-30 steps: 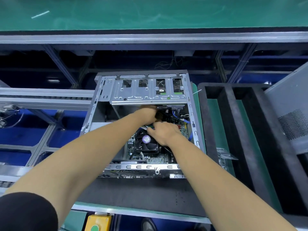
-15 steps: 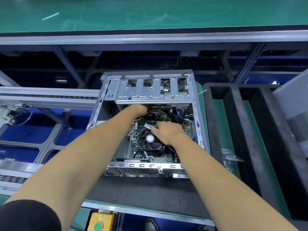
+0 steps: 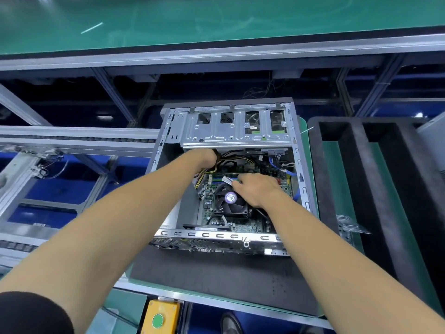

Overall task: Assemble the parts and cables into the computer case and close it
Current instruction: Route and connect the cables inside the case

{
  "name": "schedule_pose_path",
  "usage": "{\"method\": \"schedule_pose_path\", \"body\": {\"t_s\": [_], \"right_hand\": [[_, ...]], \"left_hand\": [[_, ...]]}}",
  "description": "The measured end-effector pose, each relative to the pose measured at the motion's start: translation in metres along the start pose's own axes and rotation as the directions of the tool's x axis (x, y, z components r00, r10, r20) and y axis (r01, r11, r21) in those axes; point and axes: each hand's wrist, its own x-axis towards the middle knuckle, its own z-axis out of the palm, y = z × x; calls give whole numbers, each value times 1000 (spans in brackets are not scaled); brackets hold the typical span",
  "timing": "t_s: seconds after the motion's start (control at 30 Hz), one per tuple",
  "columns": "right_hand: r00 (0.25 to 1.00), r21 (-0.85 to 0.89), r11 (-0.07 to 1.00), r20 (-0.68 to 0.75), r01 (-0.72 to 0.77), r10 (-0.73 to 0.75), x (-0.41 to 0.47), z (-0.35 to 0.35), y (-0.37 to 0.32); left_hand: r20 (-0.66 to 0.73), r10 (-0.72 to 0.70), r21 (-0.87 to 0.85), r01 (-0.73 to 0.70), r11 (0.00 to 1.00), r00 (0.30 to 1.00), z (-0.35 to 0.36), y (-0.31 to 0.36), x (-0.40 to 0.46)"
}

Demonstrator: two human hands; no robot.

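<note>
The open computer case lies on a black mat, with the motherboard and its black CPU fan exposed. My left hand reaches in just under the silver drive cage and is closed around a bundle of yellow and black cables. My right hand hovers over the memory slots next to the fan. Its fingertips pinch a thin flat part with a white end, which looks like a memory stick. Blue data cables run along the right inner wall.
A black foam tray with long slots stands right of the case, and a small metal bracket lies on it. A grey panel shows at far right. A yellow box with a green button sits below the bench edge. Conveyor rails run at left.
My hands, close together under the drive cage a second ago, have parted. The left stays at the cables. The right has come down over the memory slots, holding the white-ended part.
</note>
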Motion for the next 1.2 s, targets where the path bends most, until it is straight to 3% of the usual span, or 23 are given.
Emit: {"method": "schedule_pose_path", "body": {"t_s": [0.17, 0.47, 0.67, 0.77, 0.87, 1.07, 1.2], "right_hand": [[1000, 10, 1000, 9, 1, -1, -1, 0, 0], [1000, 22, 1000, 21, -15, 14, -2, -1, -1], [1000, 20, 1000, 22, -14, 14, -2, -1, -1], [1000, 20, 1000, 26, -13, 12, -1, 0, -1], [1000, 22, 1000, 25, -16, 16, -1, 1, -1], [1000, 25, 1000, 24, -10, 10, 1, 3, 0], [1000, 29, 1000, 18, -8, 7, 1, 3, 0]], "left_hand": [[187, -1, -10, 2, 1000, 982, -2, -40, -8], [201, 199, -193, -161, 968, 959, 3, -59, -8], [64, 186, 12, -187, 982, 981, 3, -67, -7], [96, 181, 94, -190, 977, 979, 2, -69, -8], [137, 201, 75, -212, 974, 970, 0, -68, -9], [59, 113, 133, -120, 984, 992, 5, -55, -6], [75, 202, 90, -209, 974, 976, 4, -45, -1]]}}
